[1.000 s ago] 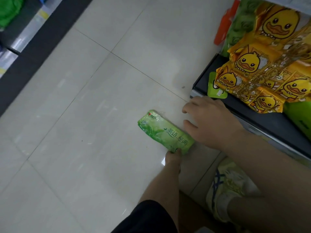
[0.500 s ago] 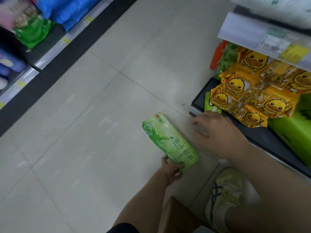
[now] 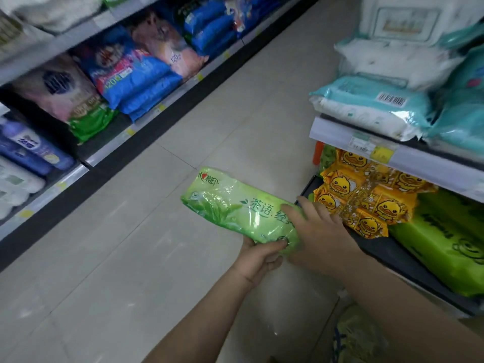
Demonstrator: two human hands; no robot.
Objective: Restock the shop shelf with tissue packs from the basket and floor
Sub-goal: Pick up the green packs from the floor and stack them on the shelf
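My L hand (image 3: 259, 258) pinches the soft green plastic tissue pack (image 3: 230, 205); R hand (image 3: 322, 237) atop, grip unclear. Pack not shelved yet.

Bare forearms (image 3: 209, 310), pale striped sneaker (image 3: 358, 339)

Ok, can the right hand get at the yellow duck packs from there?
Probably yes. The right hand sits on the green tissue pack, right beside the yellow duck packs, nothing between them. The left hand grips the pack.

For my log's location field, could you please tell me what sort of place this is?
A shop aisle, most likely: shelves with yellow price tags, barcoded pale-blue plastic packs, yellow duck-print packs.
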